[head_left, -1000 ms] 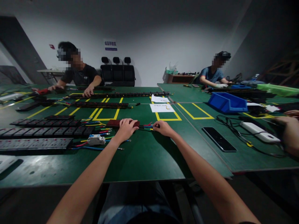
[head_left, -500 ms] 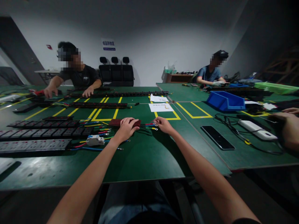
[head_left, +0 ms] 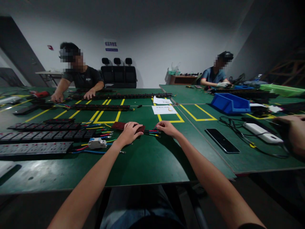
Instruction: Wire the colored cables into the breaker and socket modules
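My left hand (head_left: 129, 133) lies closed over a dark red flat block (head_left: 119, 126) on the green table (head_left: 147, 159), fingers curled on its right end. A short bundle of coloured wires with ring terminals (head_left: 152, 132) sticks out of that end. My right hand (head_left: 167, 128) pinches the far tips of these wires, fingers pressed together.
Rows of black socket strips (head_left: 35, 136), a white circuit breaker (head_left: 97, 143) and loose wires lie to the left. A black phone (head_left: 222, 141) and white power strip (head_left: 259, 132) lie right. Another person's hand (head_left: 294, 133) is at the right edge. Two co-workers sit across; a blue bin (head_left: 229, 103) stands far right.
My right hand drew slightly toward the left hand along the wires, which now lie bunched closer together. The co-worker at the far left shifted a hand.
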{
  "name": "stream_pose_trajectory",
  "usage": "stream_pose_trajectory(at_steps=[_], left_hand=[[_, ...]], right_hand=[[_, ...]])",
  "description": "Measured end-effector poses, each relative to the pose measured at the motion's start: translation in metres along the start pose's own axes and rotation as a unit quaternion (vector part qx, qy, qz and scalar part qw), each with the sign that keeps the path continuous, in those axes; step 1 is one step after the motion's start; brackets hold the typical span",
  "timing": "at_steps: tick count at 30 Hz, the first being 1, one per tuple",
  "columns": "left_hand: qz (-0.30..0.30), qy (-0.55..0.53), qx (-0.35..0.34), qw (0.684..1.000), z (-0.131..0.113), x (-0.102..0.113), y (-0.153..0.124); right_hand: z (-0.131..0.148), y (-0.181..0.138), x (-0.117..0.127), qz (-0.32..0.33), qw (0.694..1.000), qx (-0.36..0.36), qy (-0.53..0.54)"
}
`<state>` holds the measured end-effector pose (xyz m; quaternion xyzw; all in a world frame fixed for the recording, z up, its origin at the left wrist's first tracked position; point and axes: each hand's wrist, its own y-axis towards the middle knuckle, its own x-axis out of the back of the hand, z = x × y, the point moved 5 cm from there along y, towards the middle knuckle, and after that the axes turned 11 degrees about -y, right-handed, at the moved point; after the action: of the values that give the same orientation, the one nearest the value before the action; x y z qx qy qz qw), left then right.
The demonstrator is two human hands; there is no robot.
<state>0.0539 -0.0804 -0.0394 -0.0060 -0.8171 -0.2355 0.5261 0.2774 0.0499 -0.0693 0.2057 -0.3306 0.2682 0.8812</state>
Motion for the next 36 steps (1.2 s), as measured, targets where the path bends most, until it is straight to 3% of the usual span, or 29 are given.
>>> stream_pose_trajectory(at_steps=[7, 18, 25, 31, 36], left_hand=[[-0.007, 0.001, 0.004, 1.0, -0.002, 0.002, 0.001], [-0.011, 0.02, 0.006, 1.0, -0.005, 0.006, 0.001], [-0.017, 0.019, 0.014, 1.0, -0.004, 0.005, 0.001], [-0.033, 0.025, 0.044, 0.998, 0.001, 0.007, 0.0], [-0.041, 0.032, 0.066, 0.996, 0.001, 0.008, 0.0]], right_hand=[[0.003, -0.003, -0.002, -0.001, 0.999, -0.032, 0.025], [0.001, -0.001, -0.002, -0.025, 0.997, 0.003, -0.067], [0.004, -0.003, 0.0, -0.066, 0.99, -0.024, -0.12], [0.01, -0.013, 0.016, -0.102, 0.962, -0.079, -0.241], [0.015, -0.02, 0.021, -0.077, 0.933, -0.104, -0.337]])
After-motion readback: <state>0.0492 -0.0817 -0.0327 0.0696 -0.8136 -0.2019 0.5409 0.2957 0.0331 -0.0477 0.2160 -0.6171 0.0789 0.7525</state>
